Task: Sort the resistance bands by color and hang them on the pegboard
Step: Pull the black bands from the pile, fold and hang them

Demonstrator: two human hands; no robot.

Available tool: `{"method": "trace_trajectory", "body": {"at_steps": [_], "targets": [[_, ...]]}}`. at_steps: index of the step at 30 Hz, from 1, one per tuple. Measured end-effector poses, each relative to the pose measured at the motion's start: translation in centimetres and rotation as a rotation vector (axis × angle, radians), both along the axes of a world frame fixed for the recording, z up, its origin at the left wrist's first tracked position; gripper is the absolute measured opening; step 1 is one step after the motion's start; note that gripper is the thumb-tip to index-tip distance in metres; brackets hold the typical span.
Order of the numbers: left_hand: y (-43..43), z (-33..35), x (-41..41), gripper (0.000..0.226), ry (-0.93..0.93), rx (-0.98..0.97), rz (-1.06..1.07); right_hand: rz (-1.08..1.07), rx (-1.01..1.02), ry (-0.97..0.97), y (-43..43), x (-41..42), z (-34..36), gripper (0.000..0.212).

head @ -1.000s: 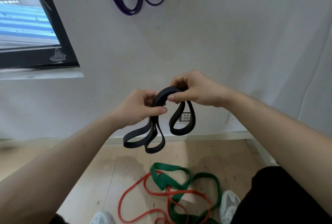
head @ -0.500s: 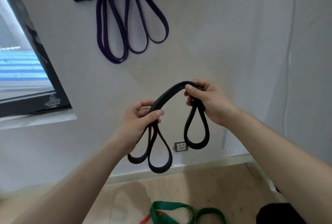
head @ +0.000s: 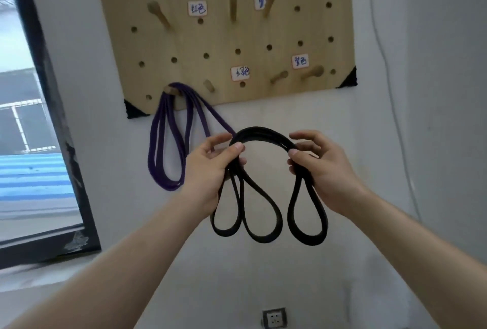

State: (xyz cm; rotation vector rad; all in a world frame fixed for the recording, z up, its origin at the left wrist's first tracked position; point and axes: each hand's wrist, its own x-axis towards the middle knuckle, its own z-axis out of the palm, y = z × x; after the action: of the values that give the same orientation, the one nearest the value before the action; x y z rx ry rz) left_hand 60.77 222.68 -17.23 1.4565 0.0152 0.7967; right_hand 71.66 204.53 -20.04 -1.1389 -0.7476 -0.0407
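Observation:
A folded black resistance band arches between my two hands, its loops hanging below them. My left hand pinches its left end and my right hand grips its right end. Both hands are raised in front of the white wall, below the wooden pegboard. The pegboard carries several wooden pegs and small handwritten labels. A purple band hangs in loops from the bottom-left peg, just left of my left hand.
A dark-framed window fills the left side. A wall socket sits low on the wall between my forearms. A thin white cable runs down the wall to the right of the pegboard.
My view has tilted up from the floor to the pegboard. Both hands have risen with the black band and spread it wider. The green and red bands on the floor are out of view.

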Motion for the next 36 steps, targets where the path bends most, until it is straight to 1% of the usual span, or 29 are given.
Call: {"method": "trace_trajectory", "body": {"at_steps": [3,7,12,16,23,25,28,33,36], "targets": [[-0.6,3.0,1.3,0.029,-0.051,0.044,0.049,-0.044,0.028,-0.089,0.0,0.6,2.9,0.026],[-1.5,6.2,2.8,0.024,-0.140,0.042,0.100,-0.136,0.062,-0.159,0.7,1.3,5.9,0.024],[-1.1,8.9,3.4,0.018,-0.267,0.084,0.208,-0.150,0.058,-0.223,2.9,2.0,8.9,0.026],[1.2,9.9,4.3,0.017,-0.306,0.032,0.300,-0.145,0.037,-0.295,5.5,2.2,11.1,0.024],[3.4,9.2,6.2,0.013,-0.410,-0.082,0.591,-0.178,-0.078,-0.394,10.5,3.0,14.1,0.022],[4.4,8.7,6.9,0.015,-0.399,-0.123,0.604,-0.203,-0.125,-0.463,11.5,3.4,14.6,0.022],[5.7,7.8,7.9,0.014,-0.337,-0.117,0.595,-0.247,-0.206,-0.536,12.7,4.4,15.0,0.024],[6.2,7.6,9.6,0.015,-0.307,-0.127,0.479,-0.277,-0.229,-0.494,14.2,6.7,14.0,0.026],[6.4,7.6,9.9,0.013,-0.282,0.029,0.541,-0.267,-0.321,-0.492,14.8,7.7,12.9,0.026]]}}
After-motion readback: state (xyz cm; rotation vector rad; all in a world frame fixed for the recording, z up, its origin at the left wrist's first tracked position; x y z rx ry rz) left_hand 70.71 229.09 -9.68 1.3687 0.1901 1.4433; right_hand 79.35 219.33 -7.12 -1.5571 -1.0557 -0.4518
